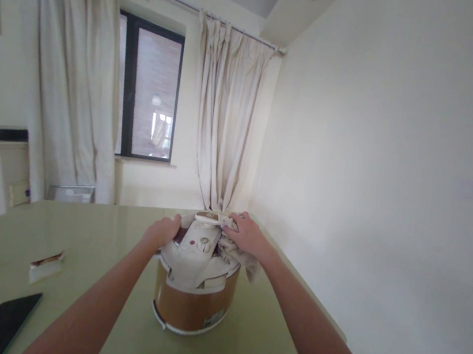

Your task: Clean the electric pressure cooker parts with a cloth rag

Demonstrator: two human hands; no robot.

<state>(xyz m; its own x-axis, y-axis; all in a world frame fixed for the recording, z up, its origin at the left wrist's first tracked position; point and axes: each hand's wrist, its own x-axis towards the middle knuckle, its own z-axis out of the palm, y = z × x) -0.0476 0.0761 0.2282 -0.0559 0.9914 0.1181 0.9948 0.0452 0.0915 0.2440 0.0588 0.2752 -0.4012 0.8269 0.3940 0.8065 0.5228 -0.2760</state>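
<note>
An electric pressure cooker [193, 305] with a white lid and a gold-brown body stands upright on the pale green table in front of me. My left hand [163, 230] is closed on the far left side of the cooker's lid, its fingertips partly hidden. On the lid's right side, my right hand [245, 235] grips a crumpled light cloth [233, 252] and presses it against the lid. Part of that cloth hangs down over the cooker's right edge.
A dark flat tablet-like object [3, 323] lies on the table [96, 246] at lower left. Beyond it is a small clear packet [45, 268] with a brown edge. A plain wall [386, 162] runs along the table's right side. Curtains [227, 112] hang by the window behind.
</note>
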